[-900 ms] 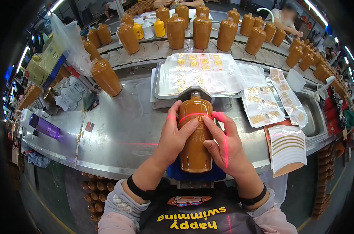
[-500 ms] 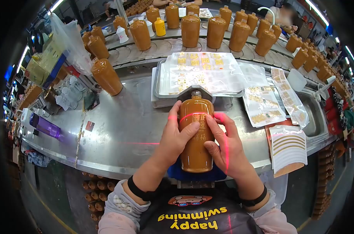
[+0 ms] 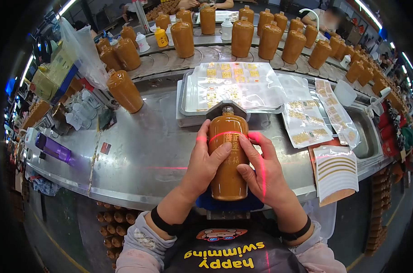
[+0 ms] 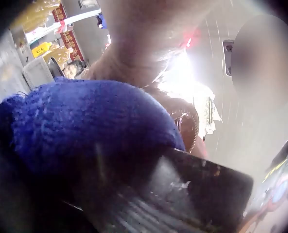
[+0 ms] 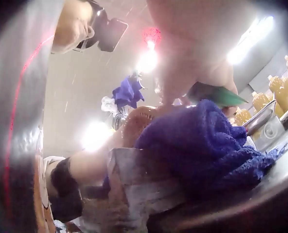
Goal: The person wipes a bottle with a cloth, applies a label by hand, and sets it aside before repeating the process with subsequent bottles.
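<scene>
A glossy brown bottle (image 3: 229,182) lies on a blue cloth (image 3: 256,203), its neck toward a grey notched rest (image 3: 211,110). Gold characters show on its upper face, crossed by a red laser line. The left hand (image 3: 204,161) holds the bottle's left side, thumb on the front below the characters. On the right side, the right hand (image 3: 265,170) has its fingertips beside the characters and its thumb against the bottle. Both wrist views show the blue cloth (image 4: 95,121) (image 5: 197,141) close up; the bottle's base (image 4: 186,124) shows behind it in the left wrist view.
Behind the bottle is a tray (image 3: 183,98) with gold-printed sheets (image 3: 256,93). More sheets (image 3: 306,123) and a sink (image 3: 367,141) are at right. A brown bottle (image 3: 124,93) and a purple bottle (image 3: 54,149) stand at left. Several bottles line the conveyor (image 3: 206,53).
Bottles and small containers on the conveyor have shifted to the right. Both hands stay on the held bottle, which has turned slightly back and forth, moving its characters a little.
</scene>
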Action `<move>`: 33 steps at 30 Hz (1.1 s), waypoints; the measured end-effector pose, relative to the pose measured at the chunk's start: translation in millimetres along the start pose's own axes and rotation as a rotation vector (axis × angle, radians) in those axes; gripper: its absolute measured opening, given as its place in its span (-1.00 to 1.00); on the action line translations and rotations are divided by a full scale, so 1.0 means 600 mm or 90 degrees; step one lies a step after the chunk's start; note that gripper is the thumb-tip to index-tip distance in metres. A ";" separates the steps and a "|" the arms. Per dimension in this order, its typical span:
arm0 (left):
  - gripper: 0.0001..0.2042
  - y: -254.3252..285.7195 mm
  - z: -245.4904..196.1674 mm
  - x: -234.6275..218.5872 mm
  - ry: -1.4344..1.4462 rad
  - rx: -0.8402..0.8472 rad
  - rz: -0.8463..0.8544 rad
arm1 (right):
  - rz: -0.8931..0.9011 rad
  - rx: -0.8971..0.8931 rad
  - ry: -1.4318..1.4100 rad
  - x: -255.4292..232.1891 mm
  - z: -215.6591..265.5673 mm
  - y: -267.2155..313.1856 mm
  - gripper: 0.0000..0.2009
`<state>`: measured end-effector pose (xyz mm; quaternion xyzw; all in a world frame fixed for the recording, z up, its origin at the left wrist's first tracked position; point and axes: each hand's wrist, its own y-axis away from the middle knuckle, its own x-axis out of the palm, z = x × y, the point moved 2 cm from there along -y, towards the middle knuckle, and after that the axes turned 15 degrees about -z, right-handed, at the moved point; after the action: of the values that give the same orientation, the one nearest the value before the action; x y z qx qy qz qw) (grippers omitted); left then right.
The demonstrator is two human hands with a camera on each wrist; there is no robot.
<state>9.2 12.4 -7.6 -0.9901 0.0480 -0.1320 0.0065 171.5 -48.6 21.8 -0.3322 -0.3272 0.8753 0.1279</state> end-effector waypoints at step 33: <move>-0.04 0.003 -0.003 -0.005 -0.020 -0.012 0.041 | -0.050 0.477 -0.291 -0.011 0.032 0.055 -0.83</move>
<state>5.9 11.1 -7.0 -0.9900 0.0806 -0.1157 0.0025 163.4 -85.7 13.9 -0.0482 -0.0191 0.9791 0.1969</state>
